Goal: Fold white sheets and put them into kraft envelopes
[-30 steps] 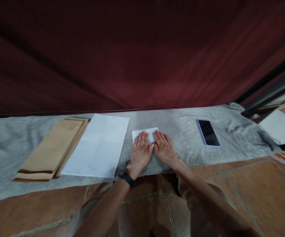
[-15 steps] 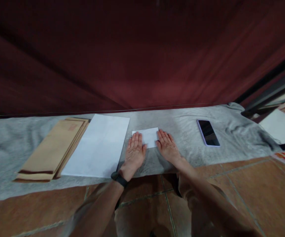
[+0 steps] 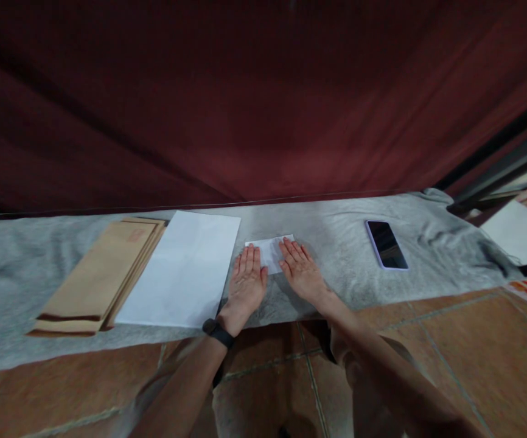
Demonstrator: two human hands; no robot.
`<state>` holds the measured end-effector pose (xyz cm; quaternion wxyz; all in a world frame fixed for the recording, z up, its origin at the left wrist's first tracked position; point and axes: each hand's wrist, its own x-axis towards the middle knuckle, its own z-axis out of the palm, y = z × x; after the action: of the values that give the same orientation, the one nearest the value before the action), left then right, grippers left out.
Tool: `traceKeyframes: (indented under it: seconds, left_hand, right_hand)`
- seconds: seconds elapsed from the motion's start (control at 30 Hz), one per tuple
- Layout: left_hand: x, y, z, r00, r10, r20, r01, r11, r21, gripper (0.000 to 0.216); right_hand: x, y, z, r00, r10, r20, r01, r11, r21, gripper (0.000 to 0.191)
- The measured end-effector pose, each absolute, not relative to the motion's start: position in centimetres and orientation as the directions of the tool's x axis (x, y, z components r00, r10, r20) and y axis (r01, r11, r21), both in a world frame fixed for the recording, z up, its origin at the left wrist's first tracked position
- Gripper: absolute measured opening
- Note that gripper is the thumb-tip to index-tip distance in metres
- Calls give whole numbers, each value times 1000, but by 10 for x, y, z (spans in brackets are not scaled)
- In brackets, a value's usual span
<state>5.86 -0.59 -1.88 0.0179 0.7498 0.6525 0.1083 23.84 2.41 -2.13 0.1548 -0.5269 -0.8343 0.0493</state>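
Left hand (image 3: 247, 285) lying flat, palm down, fingers (image 3: 249, 258) pointing forward side by side, thumb lying along inner side. Right hand (image 3: 304, 277) lying palm down too, fingers slanting forward and left, thumb pointing toward left hand. Left forearm (image 3: 184, 383) and right forearm (image 3: 366, 350) reaching forward, converging toward hands. Palms seemingly pressing down; hand backs hiding contact.

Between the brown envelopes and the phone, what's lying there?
In the head view, going from envelopes to phone: the large paper, then the small paper with left hand and right hand on it, over grey cloth.
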Motion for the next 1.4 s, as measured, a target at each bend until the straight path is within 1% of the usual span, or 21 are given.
traceKeyframes:
  seconds: [0.17,0.47,0.67,0.73,0.9,1.03,1.23,1.3,1.4]
  left_hand:
    - [58,-5,-17,135,983,125,973,-156,171,60]
    - [57,-9,-15,137,982,133,975,-157,157,61]
    - [53,-9,-9,161,980,119,977,-176,124,69]
    - [49,-9,-5,204,974,98,970,-215,116,65]
    - [39,-7,6,330,942,63,932,-336,135,45]
    - [39,-7,11,363,929,70,917,-370,149,42]
    - [43,-6,18,384,921,63,904,-389,177,36]
    - [43,-6,19,360,928,94,905,-372,208,33]
    - [42,-7,22,308,923,229,884,-367,289,32]
  right_hand:
    - [225,22,-25,-470,864,182,828,503,-249,52]
    - [236,26,-33,-392,887,243,875,441,-200,55]
    - [249,27,-30,-389,897,210,886,426,-182,59]
    - [253,27,-27,-416,889,188,876,448,-177,61]
    - [258,26,-19,-486,863,135,842,504,-193,65]
    - [257,24,-15,-527,838,142,809,546,-218,69]
    - [252,21,-11,-525,834,171,794,552,-255,61]
    - [250,21,-9,-522,836,168,795,549,-260,55]
    - [249,21,-5,-516,842,155,796,538,-277,48]
